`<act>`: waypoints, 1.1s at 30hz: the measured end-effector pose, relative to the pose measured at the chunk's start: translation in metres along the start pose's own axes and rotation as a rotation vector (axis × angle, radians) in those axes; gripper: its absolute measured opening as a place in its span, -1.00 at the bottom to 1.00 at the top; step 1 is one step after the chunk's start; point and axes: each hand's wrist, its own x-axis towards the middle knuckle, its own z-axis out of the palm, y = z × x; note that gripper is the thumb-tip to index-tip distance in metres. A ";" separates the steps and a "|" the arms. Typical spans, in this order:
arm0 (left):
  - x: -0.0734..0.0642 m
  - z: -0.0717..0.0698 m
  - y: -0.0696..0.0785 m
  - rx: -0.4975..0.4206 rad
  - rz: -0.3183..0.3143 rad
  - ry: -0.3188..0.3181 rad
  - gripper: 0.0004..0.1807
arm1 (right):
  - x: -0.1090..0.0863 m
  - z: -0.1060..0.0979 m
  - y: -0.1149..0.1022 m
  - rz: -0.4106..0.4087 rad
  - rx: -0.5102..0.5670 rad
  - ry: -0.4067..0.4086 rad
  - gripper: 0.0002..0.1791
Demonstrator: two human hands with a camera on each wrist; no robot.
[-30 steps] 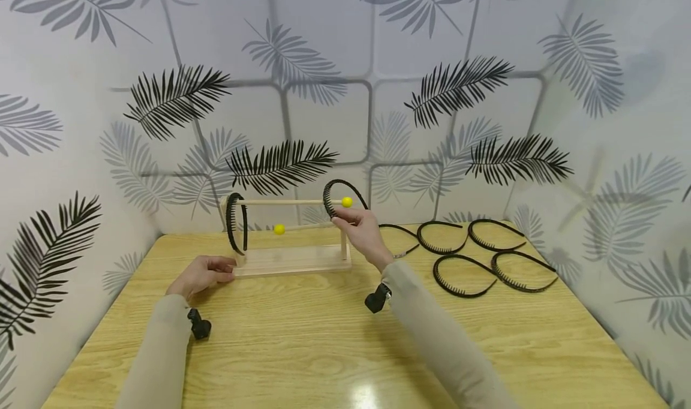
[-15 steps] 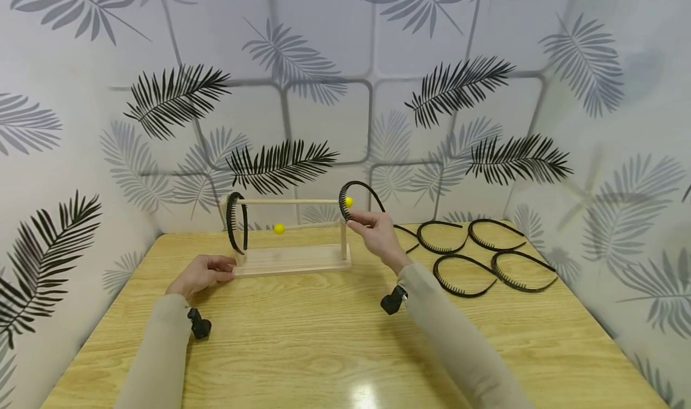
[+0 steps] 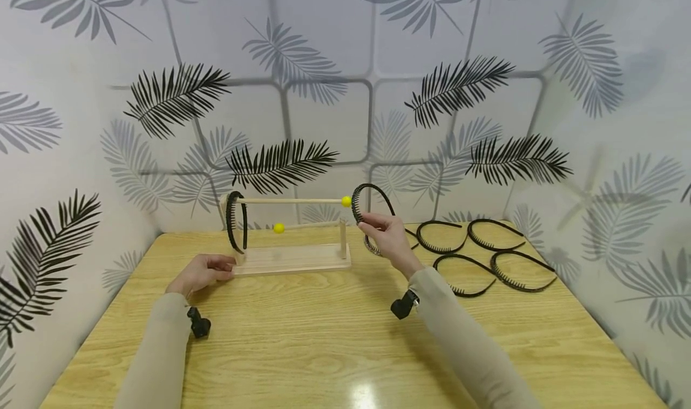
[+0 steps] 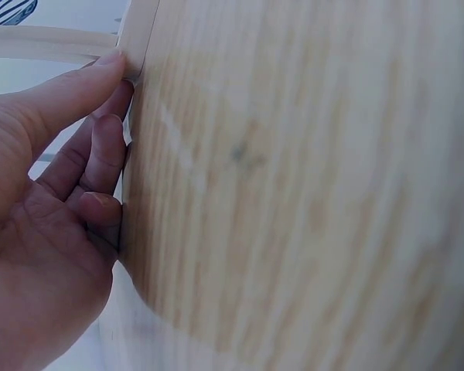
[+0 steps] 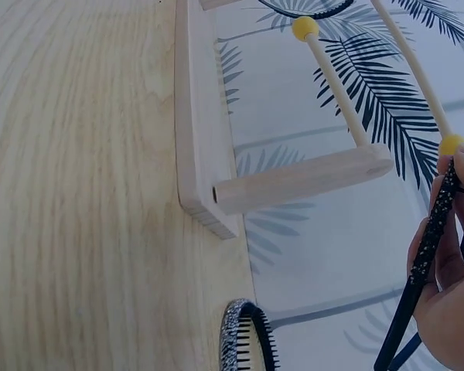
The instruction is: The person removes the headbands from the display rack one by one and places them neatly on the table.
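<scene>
My right hand [image 3: 390, 241] pinches a black toothed headband [image 3: 356, 206]. The headband is raised just to the right of the yellow ball [image 3: 346, 201] on the end of the upper rod of a wooden stand [image 3: 294, 264]. In the right wrist view, my fingers grip the speckled band [image 5: 431, 243] close beside that ball. At the stand's left end, my left hand [image 3: 202, 274] holds the edge of the base, thumb and curled fingertips against the wood [image 4: 216, 178] in the left wrist view. Another black headband [image 3: 232, 224] hangs over the rod's left end.
Several black headbands lie on the right of the wooden table, among them one [image 3: 453, 276] nearer the front and one [image 3: 523, 286] at far right. A glittery headband [image 5: 236, 340] rests below my right hand. A lower rod ends in a second yellow ball [image 3: 279, 228]. Patterned walls surround the table.
My right hand has moved right with the headband, from around the upper rod, past the yellow ball and off its end. The left hand and the stand have stayed in place.
</scene>
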 end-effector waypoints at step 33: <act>0.001 0.000 -0.002 -0.002 0.006 0.001 -0.51 | -0.044 -0.034 0.033 0.100 -0.227 -0.197 -0.63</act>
